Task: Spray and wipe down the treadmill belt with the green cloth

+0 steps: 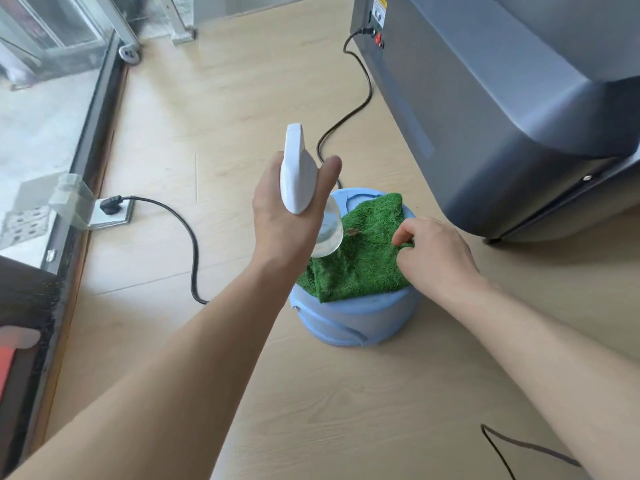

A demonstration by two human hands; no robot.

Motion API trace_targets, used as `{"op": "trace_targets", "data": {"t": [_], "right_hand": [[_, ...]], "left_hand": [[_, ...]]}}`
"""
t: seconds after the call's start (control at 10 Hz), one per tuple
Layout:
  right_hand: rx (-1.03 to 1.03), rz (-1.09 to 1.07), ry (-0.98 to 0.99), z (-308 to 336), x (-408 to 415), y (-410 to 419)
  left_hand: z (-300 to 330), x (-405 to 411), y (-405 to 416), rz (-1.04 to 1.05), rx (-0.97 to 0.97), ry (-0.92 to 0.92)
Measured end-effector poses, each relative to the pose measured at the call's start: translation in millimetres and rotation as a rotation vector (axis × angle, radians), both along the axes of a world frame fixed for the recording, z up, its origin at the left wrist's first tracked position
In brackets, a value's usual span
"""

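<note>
We see the left hand (280, 216) raised over the floor, fingers curled round the neck of a spray bottle (300, 181); its white trigger head points up and away, its clear body hangs below the palm, over the near-left part of the cloth. The right hand (434, 252) is down on the green cloth (360, 258), thumb and fingertips pinching a fold at the cloth's right edge, the other fingers curled in. The cloth lies rumpled across the top of an upturned blue bucket (349, 323) that stands on the pale wood floor (242, 98). We cannot tell whether the bottle body touches the cloth. The treadmill (502, 98), grey housing only, stands to the right of the bucket, near but apart; its belt is out of view. A black power cord (360, 98) runs from the treadmill's front end across the floor behind the bucket. A second cord (187, 237) leads to a floor socket (110, 211) by the glass wall (41, 133) at left
</note>
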State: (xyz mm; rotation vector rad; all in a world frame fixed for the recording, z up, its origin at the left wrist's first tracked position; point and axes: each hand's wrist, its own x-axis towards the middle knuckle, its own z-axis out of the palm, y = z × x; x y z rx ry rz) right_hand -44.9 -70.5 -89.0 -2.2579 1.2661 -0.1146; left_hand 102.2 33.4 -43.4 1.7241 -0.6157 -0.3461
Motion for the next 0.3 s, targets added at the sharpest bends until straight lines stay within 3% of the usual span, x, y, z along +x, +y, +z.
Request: {"op": "trace_targets", "data": {"t": [0.2,0.3], "right_hand": [[-0.01,0.02,-0.019,0,-5,1],[-0.052,-0.106,-0.203,18,-1,-14]], "left_hand": [[-36,-12,8,-0.204,0.245,-0.018],[-35,-5,9,-0.232,0.291,-0.013]]}}
